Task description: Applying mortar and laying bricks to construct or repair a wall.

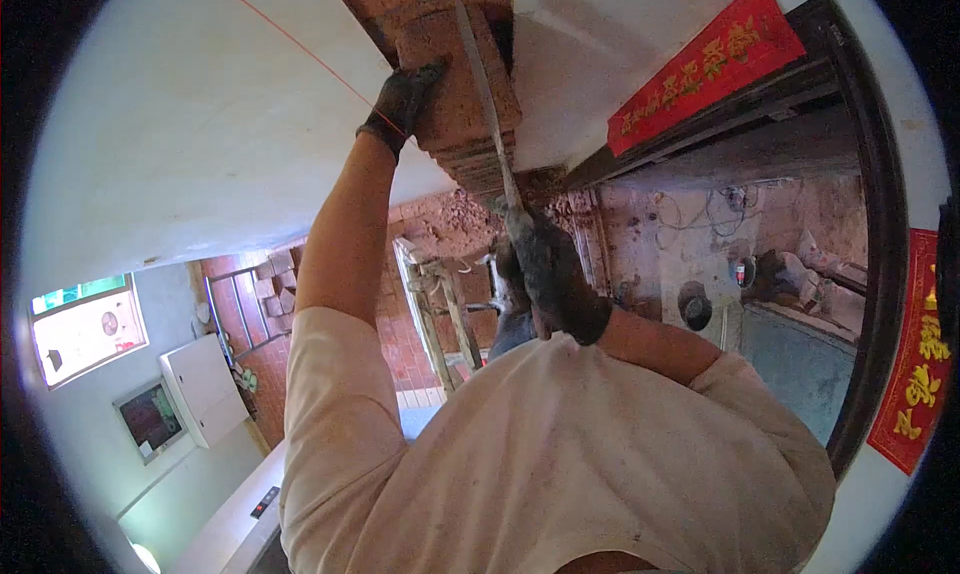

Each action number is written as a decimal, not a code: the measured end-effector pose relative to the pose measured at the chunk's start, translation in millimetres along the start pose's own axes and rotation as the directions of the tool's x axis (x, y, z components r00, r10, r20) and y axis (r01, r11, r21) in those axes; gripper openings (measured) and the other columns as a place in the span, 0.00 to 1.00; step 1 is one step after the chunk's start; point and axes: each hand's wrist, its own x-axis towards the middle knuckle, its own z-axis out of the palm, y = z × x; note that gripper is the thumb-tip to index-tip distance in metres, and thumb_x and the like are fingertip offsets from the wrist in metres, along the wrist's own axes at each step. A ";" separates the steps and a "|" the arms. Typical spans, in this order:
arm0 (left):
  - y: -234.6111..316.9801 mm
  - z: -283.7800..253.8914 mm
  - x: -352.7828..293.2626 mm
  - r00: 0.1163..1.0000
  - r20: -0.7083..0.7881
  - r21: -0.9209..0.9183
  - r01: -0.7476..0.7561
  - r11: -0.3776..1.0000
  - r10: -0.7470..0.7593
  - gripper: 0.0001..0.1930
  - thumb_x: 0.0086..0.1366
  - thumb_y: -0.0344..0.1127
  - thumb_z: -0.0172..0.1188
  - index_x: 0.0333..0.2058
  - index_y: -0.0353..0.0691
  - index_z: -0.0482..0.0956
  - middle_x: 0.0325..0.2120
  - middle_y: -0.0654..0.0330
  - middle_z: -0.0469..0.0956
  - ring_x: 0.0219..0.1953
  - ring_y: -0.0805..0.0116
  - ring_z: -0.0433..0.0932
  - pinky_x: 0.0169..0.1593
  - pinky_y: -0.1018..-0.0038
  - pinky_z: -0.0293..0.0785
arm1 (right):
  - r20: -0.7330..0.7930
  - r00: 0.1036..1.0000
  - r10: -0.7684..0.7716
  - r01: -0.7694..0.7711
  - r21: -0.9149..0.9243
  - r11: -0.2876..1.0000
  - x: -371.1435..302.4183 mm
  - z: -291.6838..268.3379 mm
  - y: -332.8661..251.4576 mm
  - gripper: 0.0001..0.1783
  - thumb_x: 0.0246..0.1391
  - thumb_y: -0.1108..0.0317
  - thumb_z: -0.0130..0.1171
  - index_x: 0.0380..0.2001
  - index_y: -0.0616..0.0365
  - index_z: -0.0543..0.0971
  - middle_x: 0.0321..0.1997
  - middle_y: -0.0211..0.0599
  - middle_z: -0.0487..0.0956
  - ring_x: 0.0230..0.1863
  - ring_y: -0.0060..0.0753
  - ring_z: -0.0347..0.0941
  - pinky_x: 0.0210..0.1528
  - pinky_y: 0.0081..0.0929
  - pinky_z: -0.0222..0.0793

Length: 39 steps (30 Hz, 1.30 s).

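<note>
At the top middle, my left hand in a black glove grips the left edge of a flat reddish-brown brick. The brick lies at the top of a wall of stacked bricks, set in a gap between two pale wall faces. In its black glove, my right hand is closed round the handle of a long, narrow metal-bladed tool. Its grey blade points up and away, passing over the brick in this view; whether it touches cannot be told. The handle is mostly hidden by the glove.
A taut red string slants across to my left wrist. Red banners with gold writing hang by a dark door frame on the right. Below stand wooden supports, rubble and a white cabinet.
</note>
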 end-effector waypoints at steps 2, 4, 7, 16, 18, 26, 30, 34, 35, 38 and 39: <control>3.6 1.9 -1.0 0.993 0.011 -0.371 0.110 0.922 -0.114 0.25 0.57 0.44 0.58 0.48 0.32 0.70 0.44 0.56 0.73 0.45 0.68 0.71 0.50 0.74 0.66 | 0.041 0.985 -0.169 0.150 0.288 0.946 2.4 4.3 -4.7 0.16 0.58 0.51 0.44 0.34 0.51 0.71 0.12 0.26 0.65 0.10 0.21 0.61 0.12 0.20 0.58; 5.2 2.8 -1.3 0.997 -0.011 -0.327 0.068 0.943 -0.076 0.24 0.57 0.43 0.58 0.48 0.32 0.70 0.44 0.56 0.73 0.46 0.68 0.71 0.51 0.74 0.66 | 0.001 0.995 -0.102 0.091 0.441 0.893 2.2 7.3 -9.0 0.17 0.58 0.50 0.43 0.34 0.51 0.71 0.12 0.26 0.65 0.10 0.21 0.61 0.12 0.21 0.59; 3.2 1.2 -1.2 0.999 -0.033 -0.265 0.024 0.964 -0.034 0.25 0.57 0.42 0.59 0.49 0.32 0.68 0.45 0.57 0.73 0.47 0.66 0.71 0.52 0.74 0.66 | -0.059 0.993 -0.102 0.098 -0.059 0.993 -2.7 9.3 -10.2 0.15 0.58 0.51 0.44 0.36 0.50 0.71 0.12 0.26 0.66 0.10 0.22 0.61 0.12 0.22 0.59; -4.2 3.7 4.2 0.999 -0.033 -0.384 0.016 0.923 -0.031 0.22 0.57 0.37 0.59 0.49 0.33 0.68 0.46 0.58 0.73 0.46 0.68 0.71 0.51 0.73 0.67 | -0.030 0.993 -0.115 0.116 0.030 0.993 4.9 10.2 -9.5 0.16 0.58 0.50 0.44 0.37 0.49 0.69 0.15 0.26 0.67 0.10 0.20 0.59 0.12 0.22 0.58; -5.9 3.0 3.8 0.995 0.004 -0.453 0.093 0.887 -0.102 0.21 0.58 0.37 0.58 0.48 0.33 0.69 0.46 0.58 0.73 0.46 0.69 0.71 0.51 0.73 0.67 | 0.028 0.998 -0.060 0.053 0.211 0.976 7.0 10.4 -12.6 0.16 0.57 0.49 0.45 0.35 0.49 0.70 0.15 0.25 0.67 0.10 0.20 0.59 0.12 0.21 0.58; -24.6 -1.6 11.7 0.984 -0.010 -0.090 -0.177 0.980 0.177 0.21 0.62 0.41 0.52 0.49 0.34 0.70 0.47 0.59 0.72 0.48 0.71 0.70 0.53 0.74 0.65 | 0.012 1.000 -0.027 0.025 0.117 0.993 14.5 14.1 -23.4 0.17 0.57 0.48 0.45 0.31 0.50 0.70 0.13 0.24 0.66 0.10 0.20 0.60 0.11 0.19 0.57; -36.1 0.3 12.6 0.988 -0.005 -0.279 -0.149 0.949 0.153 0.22 0.63 0.42 0.52 0.51 0.34 0.67 0.49 0.57 0.70 0.49 0.69 0.69 0.54 0.73 0.64 | 0.083 0.945 -0.316 0.288 0.246 0.926 15.1 17.0 -15.2 0.20 0.61 0.49 0.38 0.30 0.53 0.71 0.10 0.23 0.63 0.08 0.16 0.54 0.09 0.17 0.50; -38.0 -4.6 16.5 0.961 0.054 -0.291 -0.246 0.925 0.273 0.28 0.61 0.40 0.54 0.57 0.38 0.57 0.49 0.56 0.70 0.51 0.68 0.69 0.54 0.72 0.65 | 0.006 0.972 -0.234 0.225 0.241 0.944 11.9 16.0 -8.1 0.20 0.55 0.46 0.47 0.28 0.51 0.70 0.14 0.26 0.68 0.09 0.20 0.59 0.09 0.19 0.54; -36.8 -6.0 17.7 0.982 0.111 -0.244 -0.120 0.962 0.151 0.27 0.62 0.41 0.53 0.57 0.38 0.58 0.50 0.56 0.70 0.51 0.68 0.69 0.55 0.72 0.64 | -0.002 0.987 -0.158 0.157 0.117 0.981 11.1 15.1 -7.5 0.17 0.55 0.48 0.48 0.30 0.50 0.70 0.14 0.26 0.68 0.10 0.19 0.60 0.10 0.19 0.54; -33.3 -7.6 17.5 0.985 0.096 0.001 -0.143 0.990 0.142 0.26 0.62 0.41 0.52 0.56 0.36 0.59 0.50 0.56 0.70 0.50 0.68 0.69 0.54 0.72 0.65 | 0.009 0.994 -0.108 0.108 0.056 0.993 9.3 12.1 -7.2 0.15 0.56 0.50 0.48 0.33 0.49 0.71 0.15 0.27 0.69 0.11 0.19 0.61 0.11 0.19 0.56; -32.2 -6.9 16.6 0.903 0.204 0.412 -0.430 0.803 0.378 0.26 0.61 0.40 0.53 0.55 0.35 0.60 0.49 0.56 0.70 0.50 0.68 0.69 0.54 0.72 0.65 | 0.053 0.989 -0.137 0.131 0.109 0.985 8.9 11.3 -6.8 0.15 0.56 0.50 0.47 0.34 0.49 0.71 0.15 0.27 0.69 0.13 0.19 0.63 0.11 0.19 0.57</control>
